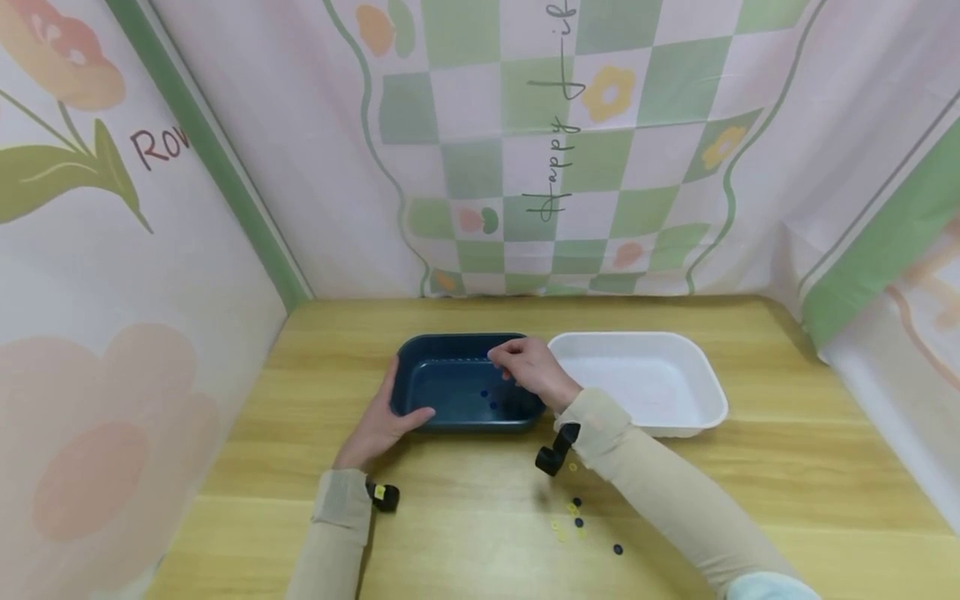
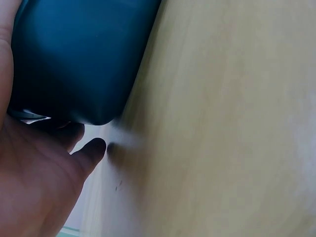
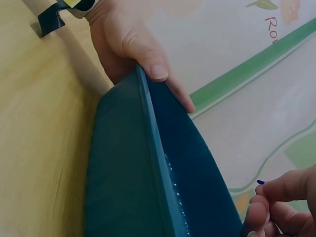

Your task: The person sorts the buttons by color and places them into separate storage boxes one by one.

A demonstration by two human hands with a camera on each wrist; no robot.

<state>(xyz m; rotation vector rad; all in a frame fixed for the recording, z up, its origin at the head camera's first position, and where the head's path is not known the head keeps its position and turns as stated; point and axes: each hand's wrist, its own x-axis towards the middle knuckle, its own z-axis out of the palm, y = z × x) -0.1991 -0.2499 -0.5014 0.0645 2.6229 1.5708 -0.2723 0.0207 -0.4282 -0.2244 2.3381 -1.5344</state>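
Observation:
My left hand holds the left end of a dark blue rectangular tray, its thumb over the front rim and its fingers along the outer side. In the left wrist view the tray's dark outer wall fills the upper left. Over the tray's right part, my right hand pinches a tiny dark blue piece between thumb and fingertip. A couple of small dark blue discs lie on the tray floor below it.
A white tray stands just right of the blue one, partly behind my right wrist. On the wooden table in front lie small dark discs and several thin yellow rings. Printed curtains hang behind and at both sides.

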